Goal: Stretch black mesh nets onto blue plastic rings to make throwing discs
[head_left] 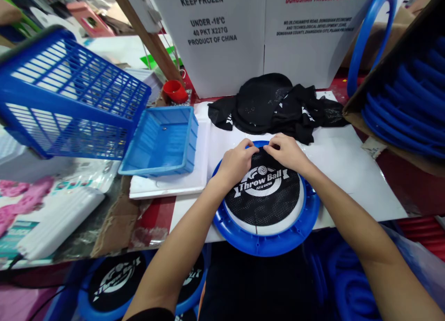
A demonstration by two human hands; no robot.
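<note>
In front of me a blue plastic ring (pixel 267 244) lies on the white board, its near edge jutting over the table's front. Inside it sits a round black mesh disc (pixel 262 205) printed "Throw Ball", with a pale gap showing between disc and ring along the near and right sides. Both hands work at the far edge, where mesh meets ring. My left hand (pixel 238 160) pinches the mesh edge just left of the middle. My right hand (pixel 287 152) pinches it a little to the right. Behind them a heap of black mesh discs (pixel 266 101) lies crumpled.
A light blue bin (pixel 160 159) and a tilted blue basket (pixel 79 98) stand left. White cartons (pixel 222 57) rise behind. A box of stacked blue rings (pixel 406 108) is at right. Below the table edge are more printed discs (pixel 114 284) in rings.
</note>
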